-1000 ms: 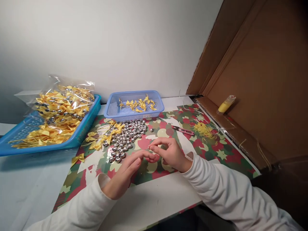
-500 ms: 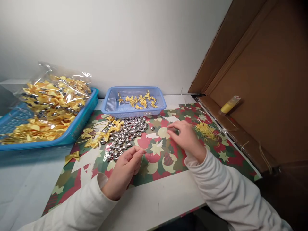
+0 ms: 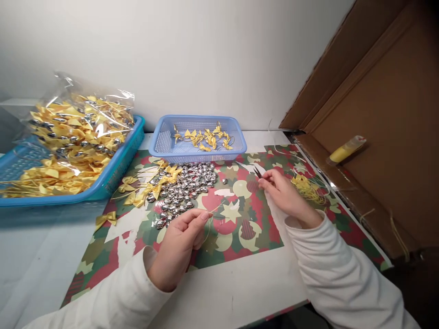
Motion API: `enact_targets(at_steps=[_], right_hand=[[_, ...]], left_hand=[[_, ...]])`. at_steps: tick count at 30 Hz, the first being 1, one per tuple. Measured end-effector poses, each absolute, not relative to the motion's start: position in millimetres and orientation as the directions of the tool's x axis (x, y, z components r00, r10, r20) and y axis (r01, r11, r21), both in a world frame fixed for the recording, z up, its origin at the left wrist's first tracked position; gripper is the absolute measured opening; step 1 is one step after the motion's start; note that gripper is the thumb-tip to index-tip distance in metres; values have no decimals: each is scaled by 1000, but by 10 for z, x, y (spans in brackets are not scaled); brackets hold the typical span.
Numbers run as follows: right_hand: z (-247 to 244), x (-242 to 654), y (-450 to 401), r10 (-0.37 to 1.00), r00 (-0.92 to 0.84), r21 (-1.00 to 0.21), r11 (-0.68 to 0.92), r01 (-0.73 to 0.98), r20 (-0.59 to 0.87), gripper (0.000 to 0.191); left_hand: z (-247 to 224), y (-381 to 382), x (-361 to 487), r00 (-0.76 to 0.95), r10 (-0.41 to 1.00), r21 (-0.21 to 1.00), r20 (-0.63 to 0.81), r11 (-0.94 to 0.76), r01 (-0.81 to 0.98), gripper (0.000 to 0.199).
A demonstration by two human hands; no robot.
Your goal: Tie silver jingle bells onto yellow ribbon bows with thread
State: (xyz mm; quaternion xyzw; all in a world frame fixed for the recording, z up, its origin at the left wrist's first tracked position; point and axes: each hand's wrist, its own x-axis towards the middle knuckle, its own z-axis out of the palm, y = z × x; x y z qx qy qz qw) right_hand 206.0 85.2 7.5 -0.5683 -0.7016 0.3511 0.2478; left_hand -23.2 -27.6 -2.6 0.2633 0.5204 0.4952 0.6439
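Note:
Pinched between thumb and forefinger, a thin yellowish thread (image 3: 207, 230) hangs from my left hand (image 3: 187, 237), near the front of the patterned sheet. My right hand (image 3: 283, 194) is closed on dark pointed tweezers (image 3: 257, 172), whose tips point up and left. To the left of it lies a pile of silver bells (image 3: 185, 185), with one bell (image 3: 224, 181) apart from the rest. Yellow bows (image 3: 156, 187) on stems rest at the pile's left side. A tangle of yellow threads (image 3: 310, 189) lies right of my right hand.
A light blue basket (image 3: 198, 156) with several yellow bows stands at the back. At the left, a larger blue basket (image 3: 120, 160) holds bows and a clear bag (image 3: 82, 121) of bows and bells. A yellow tube (image 3: 346, 150) and cardboard (image 3: 384, 105) are at the right.
My right hand has closed and now holds tweezers; it sits farther right. More thread shows at my left hand. The whole view has shifted slightly.

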Motion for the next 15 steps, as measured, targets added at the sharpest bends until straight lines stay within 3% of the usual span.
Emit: enact_targets(at_steps=[3, 6, 15], right_hand=[[132, 1881, 571, 814, -536, -954, -70, 292, -224, 32], [125, 1707, 302, 607, -709, -932, -280, 230, -358, 40], [57, 1557, 160, 614, -748, -952, -298, 75, -251, 36]], left_hand=[[-29, -288, -234, -100, 912, 864, -397, 334, -378, 45], [-44, -301, -242, -165, 916, 889, -366, 292, -352, 46], [-24, -303, -217, -162, 938, 945, -306, 278, -175, 40]])
